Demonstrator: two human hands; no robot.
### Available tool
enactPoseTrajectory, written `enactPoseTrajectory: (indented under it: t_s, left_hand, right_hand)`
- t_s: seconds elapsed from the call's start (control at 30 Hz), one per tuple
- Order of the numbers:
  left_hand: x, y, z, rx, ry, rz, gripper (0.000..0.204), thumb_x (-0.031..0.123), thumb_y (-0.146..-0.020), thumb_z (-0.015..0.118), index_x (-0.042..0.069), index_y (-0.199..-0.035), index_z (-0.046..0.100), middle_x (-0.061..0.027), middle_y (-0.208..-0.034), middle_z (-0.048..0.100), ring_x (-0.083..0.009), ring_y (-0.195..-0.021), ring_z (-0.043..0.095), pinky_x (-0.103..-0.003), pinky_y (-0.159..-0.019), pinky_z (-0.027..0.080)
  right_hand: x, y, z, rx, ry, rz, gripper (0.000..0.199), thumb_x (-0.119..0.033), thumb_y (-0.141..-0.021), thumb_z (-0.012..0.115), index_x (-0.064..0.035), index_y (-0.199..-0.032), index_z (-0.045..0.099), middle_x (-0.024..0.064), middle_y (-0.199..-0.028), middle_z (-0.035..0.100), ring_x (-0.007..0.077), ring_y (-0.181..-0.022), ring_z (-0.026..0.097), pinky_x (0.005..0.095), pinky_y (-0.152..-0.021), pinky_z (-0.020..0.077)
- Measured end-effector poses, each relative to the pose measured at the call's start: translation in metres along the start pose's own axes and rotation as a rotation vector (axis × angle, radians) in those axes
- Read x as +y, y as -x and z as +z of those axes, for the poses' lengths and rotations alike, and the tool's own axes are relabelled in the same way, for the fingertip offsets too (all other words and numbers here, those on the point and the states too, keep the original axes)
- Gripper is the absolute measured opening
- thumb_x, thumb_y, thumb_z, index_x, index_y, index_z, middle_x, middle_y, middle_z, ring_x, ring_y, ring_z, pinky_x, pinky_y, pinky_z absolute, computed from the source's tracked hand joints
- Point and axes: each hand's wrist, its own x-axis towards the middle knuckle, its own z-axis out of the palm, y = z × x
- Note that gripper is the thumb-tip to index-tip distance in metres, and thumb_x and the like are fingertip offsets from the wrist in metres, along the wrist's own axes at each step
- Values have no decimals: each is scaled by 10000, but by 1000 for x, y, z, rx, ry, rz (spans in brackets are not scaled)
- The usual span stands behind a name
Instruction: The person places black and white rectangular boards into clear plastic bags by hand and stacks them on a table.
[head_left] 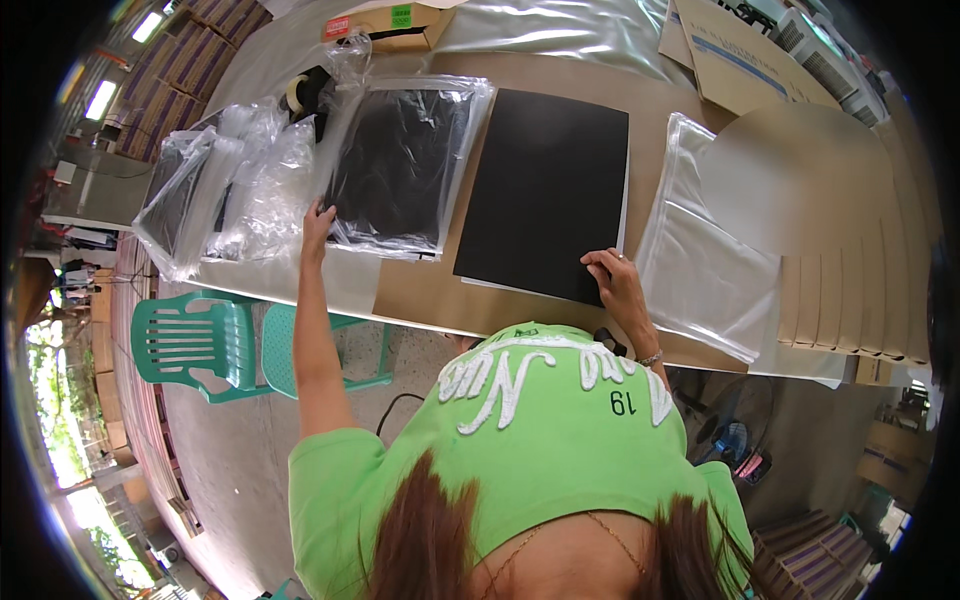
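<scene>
A large black board or sheet (550,190) lies on the table in front of me, with a white edge showing beneath its right and lower sides. My right hand (612,276) is at its lower right corner, fingers curled over the edge and closed on it. To the left is a stack of black sheets in clear plastic sleeves (400,165). At that stack's lower left corner, my left hand (318,222) pinches the sleeve's edge. Flat clear plastic sleeves (700,260) lie to the right of the black board.
Crumpled clear plastic (265,185) and a tape dispenser (308,92) sit at the left. A row of brown cartons (850,300) stands at the right, partly behind a blurred patch. Cardboard (740,55) lies at the back right. Green plastic chair (195,340) is left of me.
</scene>
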Motion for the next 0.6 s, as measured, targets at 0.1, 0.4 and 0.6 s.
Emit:
enactPoseTrajectory:
  t_s: [0.1,0.4,0.6]
  left_hand:
    - [17,-7,31,284,-493,46,496,256,-788,643,188,-1262,515,-111,-1117,515,-240,-1081,475,-364,-938,365]
    - [46,9,77,346,-533,374,443,384,-740,688,297,-1162,590,-144,-1233,442,-319,-1171,397,-437,-993,316]
    - [133,61,176,199,-323,391,414,347,-760,686,247,-1153,603,-146,-1210,476,-314,-1169,402,-438,-990,318]
  right_hand:
    - [8,3,-5,103,53,58,133,2,-790,611,-51,-909,633,88,-864,576,235,-762,558,344,-685,421]
    - [82,29,-47,591,603,432,199,-141,-781,667,-167,-977,656,87,-1035,564,290,-996,523,421,-862,409]
    - [131,46,-66,560,409,452,102,-149,-795,648,-74,-864,653,125,-863,620,296,-876,581,392,-768,449]
